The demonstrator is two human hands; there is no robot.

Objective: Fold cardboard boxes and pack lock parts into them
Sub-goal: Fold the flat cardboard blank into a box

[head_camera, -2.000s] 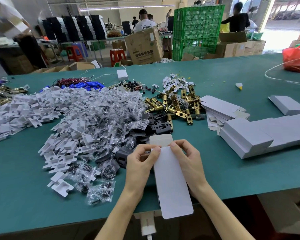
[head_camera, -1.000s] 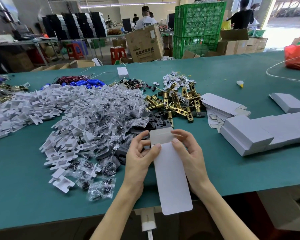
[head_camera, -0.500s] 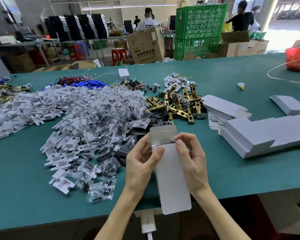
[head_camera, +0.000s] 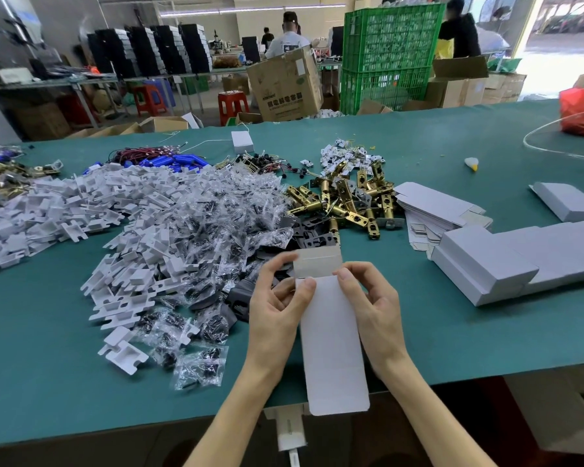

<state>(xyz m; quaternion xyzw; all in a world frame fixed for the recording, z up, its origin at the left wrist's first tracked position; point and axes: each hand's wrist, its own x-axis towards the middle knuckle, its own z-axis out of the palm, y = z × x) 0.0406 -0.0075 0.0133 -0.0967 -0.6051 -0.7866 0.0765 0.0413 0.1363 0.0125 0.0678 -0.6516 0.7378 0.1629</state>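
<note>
Near edge of the green felt-covered table [head_camera: 48, 382]: one long flat white cardboard box blank [head_camera: 332, 338], near end overhanging the table edge. Left hand [head_camera: 277, 308] pinches its left edge, thumb on top beside the far flap crease. Right hand [head_camera: 375, 305] pinches the right edge likewise. Far flap stands tilted up. Far of the hands: pile of brass latch bolts [head_camera: 344, 200]. To the left: heap of white plastic inserts and clear screw bags [head_camera: 182, 224]. To the right: row of folded white cardboard boxes [head_camera: 486, 264].
</note>
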